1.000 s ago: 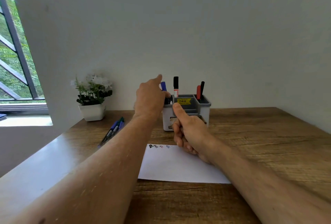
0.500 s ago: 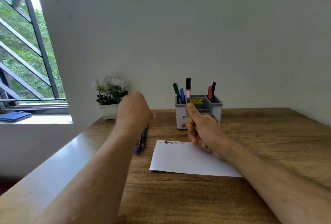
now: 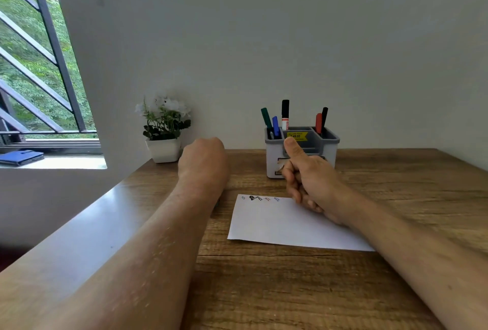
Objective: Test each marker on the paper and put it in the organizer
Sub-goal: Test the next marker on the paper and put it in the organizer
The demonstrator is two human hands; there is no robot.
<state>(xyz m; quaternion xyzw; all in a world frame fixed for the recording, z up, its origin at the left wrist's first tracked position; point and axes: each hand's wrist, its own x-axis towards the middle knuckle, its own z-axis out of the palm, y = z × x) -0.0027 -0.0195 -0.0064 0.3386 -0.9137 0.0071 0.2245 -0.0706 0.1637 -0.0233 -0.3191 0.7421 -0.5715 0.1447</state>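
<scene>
Five markers stand in the grey-and-white plastic organizer [image 3: 301, 154] at 12 o'clock on the wooden counter [image 3: 290, 290]. Right hand [image 3: 309, 181] rests on the white paper [image 3: 274, 221], fingers curled, thumb raised. Left hand [image 3: 202, 160] at 10 o'clock; its fingers are hidden.

1. Daylight comes in through the window [image 3: 39, 65] at the left; the sill [image 3: 66, 162] below it is blown out to near white.
2. The wall [image 3: 290, 39] is evenly lit, soft and greyish, with no hard shadows.
3. The left edge of the desk [image 3: 87, 229] carries a pale sheen of reflected light.
4. Wide-angle distortion tilts the window bars and stretches the forearms at the bottom corners.
5. The picture is slightly soft; the marks on the paper [image 3: 285, 224] are too small to read.
</scene>
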